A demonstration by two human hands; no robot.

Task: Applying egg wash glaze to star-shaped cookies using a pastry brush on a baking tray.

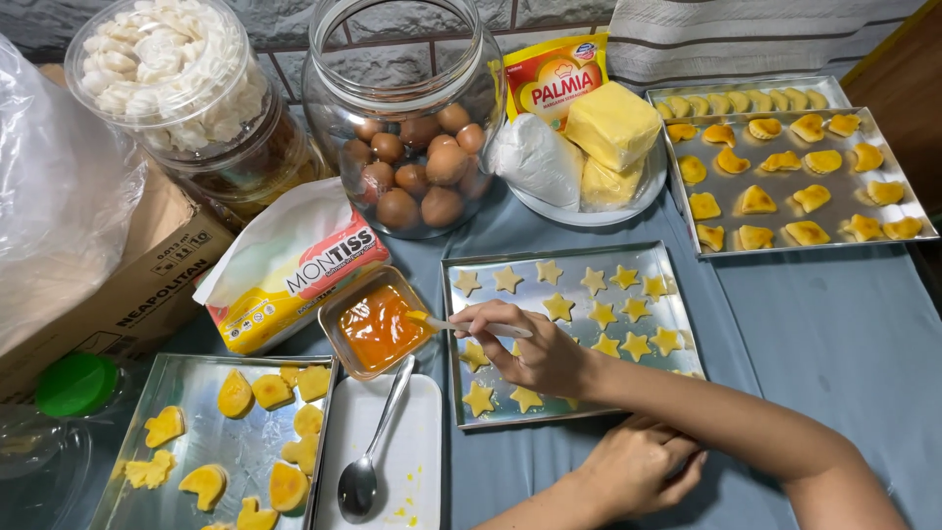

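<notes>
Right hand (535, 355) grips a loaded brush (471, 325) over the glaze bowl (376, 324) (left hand (638, 469) flat, empty): drips could blotch the star tray (569, 257).

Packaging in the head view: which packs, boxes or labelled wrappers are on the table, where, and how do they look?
Margarine pouch: back centre, behind the butter plate; yellow with red.
Tissue pack: left of centre, by the egg jar; soft, white and yellow.
Cardboard box: far left; brown, printed side, under clear plastic.

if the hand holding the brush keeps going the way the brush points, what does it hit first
Probably the small dish of orange glaze: the right hand aims the brush leftward, its tip already at the dish's rim. Whether it touches is unclear.
</notes>
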